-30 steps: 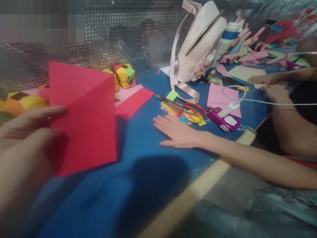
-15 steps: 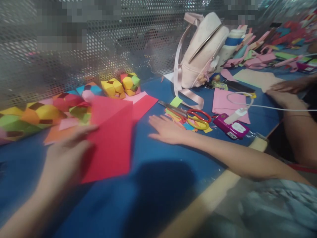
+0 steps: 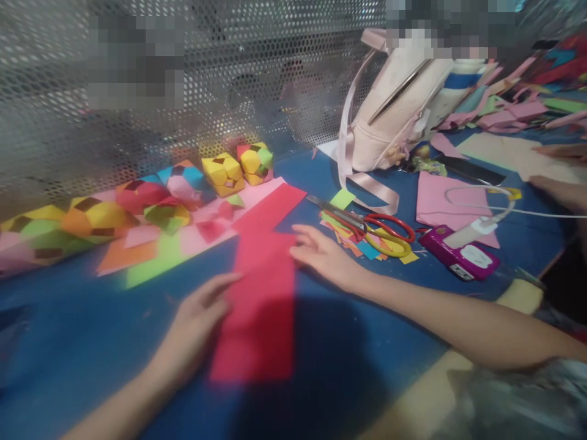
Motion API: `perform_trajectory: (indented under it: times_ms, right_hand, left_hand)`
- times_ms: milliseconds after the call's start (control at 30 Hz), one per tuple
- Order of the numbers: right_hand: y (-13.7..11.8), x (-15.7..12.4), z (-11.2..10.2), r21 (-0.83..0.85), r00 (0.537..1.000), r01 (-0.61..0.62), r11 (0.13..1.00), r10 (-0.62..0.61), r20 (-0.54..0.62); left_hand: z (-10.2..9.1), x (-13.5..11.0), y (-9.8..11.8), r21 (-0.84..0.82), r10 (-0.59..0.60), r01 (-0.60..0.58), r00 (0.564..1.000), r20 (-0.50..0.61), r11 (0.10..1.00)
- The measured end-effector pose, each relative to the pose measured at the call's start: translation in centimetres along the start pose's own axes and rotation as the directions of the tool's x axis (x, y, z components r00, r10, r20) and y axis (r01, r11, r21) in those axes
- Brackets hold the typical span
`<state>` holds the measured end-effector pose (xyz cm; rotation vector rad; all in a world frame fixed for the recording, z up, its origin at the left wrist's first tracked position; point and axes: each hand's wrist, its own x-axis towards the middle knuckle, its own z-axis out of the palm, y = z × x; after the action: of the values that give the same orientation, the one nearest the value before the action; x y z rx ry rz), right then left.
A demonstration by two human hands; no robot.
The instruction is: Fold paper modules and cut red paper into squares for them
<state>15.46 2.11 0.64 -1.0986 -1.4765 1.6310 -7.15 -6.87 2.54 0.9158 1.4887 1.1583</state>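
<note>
A blue table (image 3: 137, 348) stood before a perforated metal wall (image 3: 275, 110). On the near left side of the scissors (image 3: 360, 226), the red sheet (image 3: 261, 305) was above or on the tabletop; I could not tell which. The left hand (image 3: 206, 311) was pinching its left edge. The right hand (image 3: 328, 260), just in front of the scissors, had its fingertips at the opposite edge; whether it grasped the paper, I could not tell. Coloured scraps (image 3: 367, 249) lay under the scissors, a purple device (image 3: 452, 253) to their right, and a pale backpack (image 3: 389, 116) stood behind them.
</note>
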Motion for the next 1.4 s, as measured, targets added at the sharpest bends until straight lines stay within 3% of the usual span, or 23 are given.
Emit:
perform_trajectory:
  times_ms: [133, 333, 500, 700, 900, 1067, 1167, 1400]
  right_hand:
    - [-0.2, -0.2, 0.5, 0.156, 0.996, -0.076, 0.985, 0.082, -0.032]
    - [-0.6, -0.4, -0.1, 0.388, 0.997, -0.075, 0.919, 0.083, -0.005]
    - [-1.0, -0.5, -0.6, 0.421, 0.994, -0.105, 0.901, 0.088, 0.059]
    - [-0.8, -1.4, 0.3, 0.252, 0.976, -0.178, 0.951, 0.139, 0.166]
    - [-1.6, -1.2, -0.7, 0.004, 0.997, -0.078, 0.997, 0.078, 0.013]
    - [-1.6, -0.2, -2.2, -0.203, 0.986, -0.043, 0.978, 0.074, 0.147]
    - [-1.8, -0.4, -1.9, -0.342, 0.986, -0.024, 0.939, 0.078, 0.145]
    - [-1.7, -1.0, -1.3, -0.363, 0.968, -0.048, 0.930, 0.132, 0.212]
  left_hand:
    - [-0.2, -0.2, -0.7, -0.039, -0.121, 0.126, 0.985, 0.125, 0.991]
    - [0.4, -0.1, -0.5, -0.141, -0.179, 0.195, 0.976, 0.121, 0.971]
    - [0.9, 0.2, 0.1, -0.228, -0.254, 0.275, 0.960, 0.118, 0.934]
    - [0.6, 0.0, -1.5, -0.103, -0.038, 0.051, 0.991, 0.125, 0.993]
    - [1.4, -1.2, -1.6, -0.009, -0.063, 0.068, 0.959, 0.275, 0.998]
    - [1.8, -0.5, -0.5, -0.061, 0.081, -0.076, 0.993, 0.088, 0.995]
    - [1.5, 0.6, -0.2, -0.057, 0.110, -0.108, 0.993, 0.030, 0.992]
    - [0.7, 1.8, -0.4, -0.035, 0.149, -0.152, 0.986, -0.081, 0.988]
